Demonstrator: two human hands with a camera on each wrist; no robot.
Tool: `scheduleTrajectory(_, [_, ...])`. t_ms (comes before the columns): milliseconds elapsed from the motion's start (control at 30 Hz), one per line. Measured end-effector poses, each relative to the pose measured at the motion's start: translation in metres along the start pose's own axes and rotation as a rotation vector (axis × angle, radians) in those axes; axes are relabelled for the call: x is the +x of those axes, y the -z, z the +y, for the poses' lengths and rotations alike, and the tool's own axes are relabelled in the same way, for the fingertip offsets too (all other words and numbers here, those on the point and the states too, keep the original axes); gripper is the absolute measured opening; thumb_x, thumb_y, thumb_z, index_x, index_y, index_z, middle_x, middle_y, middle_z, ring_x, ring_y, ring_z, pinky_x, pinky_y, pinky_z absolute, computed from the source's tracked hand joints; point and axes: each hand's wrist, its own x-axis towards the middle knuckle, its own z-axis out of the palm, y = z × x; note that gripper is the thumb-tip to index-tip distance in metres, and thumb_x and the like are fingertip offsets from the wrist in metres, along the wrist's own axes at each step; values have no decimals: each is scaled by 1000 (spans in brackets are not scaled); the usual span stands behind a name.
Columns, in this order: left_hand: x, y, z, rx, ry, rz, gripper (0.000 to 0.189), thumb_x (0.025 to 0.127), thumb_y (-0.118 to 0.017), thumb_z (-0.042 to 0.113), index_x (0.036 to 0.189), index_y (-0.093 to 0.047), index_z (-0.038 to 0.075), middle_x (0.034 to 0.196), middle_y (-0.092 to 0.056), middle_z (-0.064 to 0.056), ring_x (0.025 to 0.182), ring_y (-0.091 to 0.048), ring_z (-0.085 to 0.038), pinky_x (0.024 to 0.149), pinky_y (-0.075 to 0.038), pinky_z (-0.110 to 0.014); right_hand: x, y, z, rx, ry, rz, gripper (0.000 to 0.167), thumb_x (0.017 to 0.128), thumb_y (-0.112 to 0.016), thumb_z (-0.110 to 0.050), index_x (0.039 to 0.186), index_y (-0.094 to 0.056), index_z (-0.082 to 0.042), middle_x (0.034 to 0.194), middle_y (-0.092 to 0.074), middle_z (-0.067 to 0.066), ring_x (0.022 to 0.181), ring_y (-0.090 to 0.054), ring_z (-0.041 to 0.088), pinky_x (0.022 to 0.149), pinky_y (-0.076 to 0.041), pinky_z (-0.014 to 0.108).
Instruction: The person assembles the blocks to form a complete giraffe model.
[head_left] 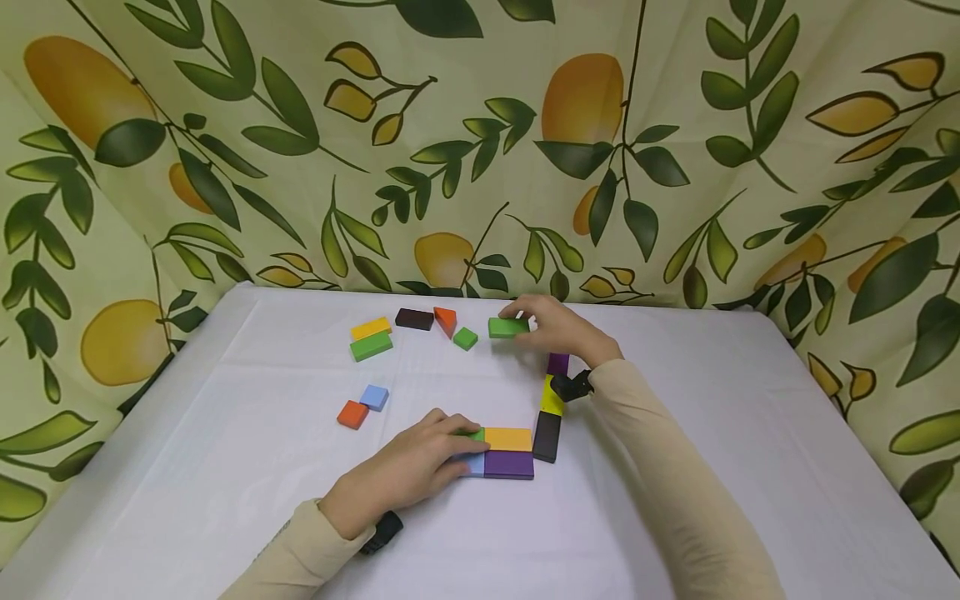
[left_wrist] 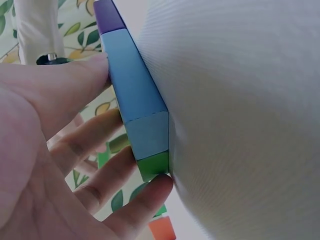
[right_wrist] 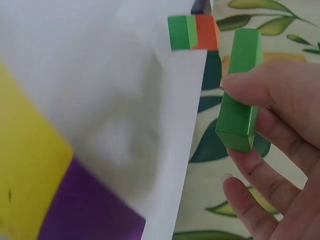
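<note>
My right hand (head_left: 558,325) pinches a green block (head_left: 507,327) between thumb and fingers, above the far part of the table. In the right wrist view the thumb lies across one face of this green block (right_wrist: 239,95). My left hand (head_left: 412,462) touches the left end of a group of flat blocks, its fingers fairly straight. Its thumb presses a light blue block (left_wrist: 135,75), and its fingertips meet a green block (left_wrist: 154,165) beside it. Joined to these on the right are an orange-yellow block (head_left: 508,439) and a purple block (head_left: 509,465).
A black block (head_left: 547,437), a yellow block (head_left: 552,398) and a purple block (head_left: 558,364) form a line at the right. At the back lie yellow (head_left: 371,327), green (head_left: 371,346), dark (head_left: 414,319) and red-orange (head_left: 446,321) blocks. Red (head_left: 352,414) and blue (head_left: 374,397) squares sit left.
</note>
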Motion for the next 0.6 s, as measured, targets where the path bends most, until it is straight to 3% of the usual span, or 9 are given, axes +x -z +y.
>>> scheduleTrajectory(367, [-1,0,-1,-8,-24,22,32,95,-68,22,127,-69,22,133,-61,2,112,-52,-16,96,-49,-34,-11,8,25,54,-8,34,40,89,-67,2,129,-62,0,132,-61,18,122,-55,34,108,-42,54])
scheduleTrajectory(600, [-1,1,0,-3,-25,17,32,95,-67,22,127,-69,22,133,-61,1,112,-52,-16,95,-49,-33,-17,10,40,65,-44,68,40,89,-67,2,128,-62,0,129,-62,19,119,-55,35,106,-43,55])
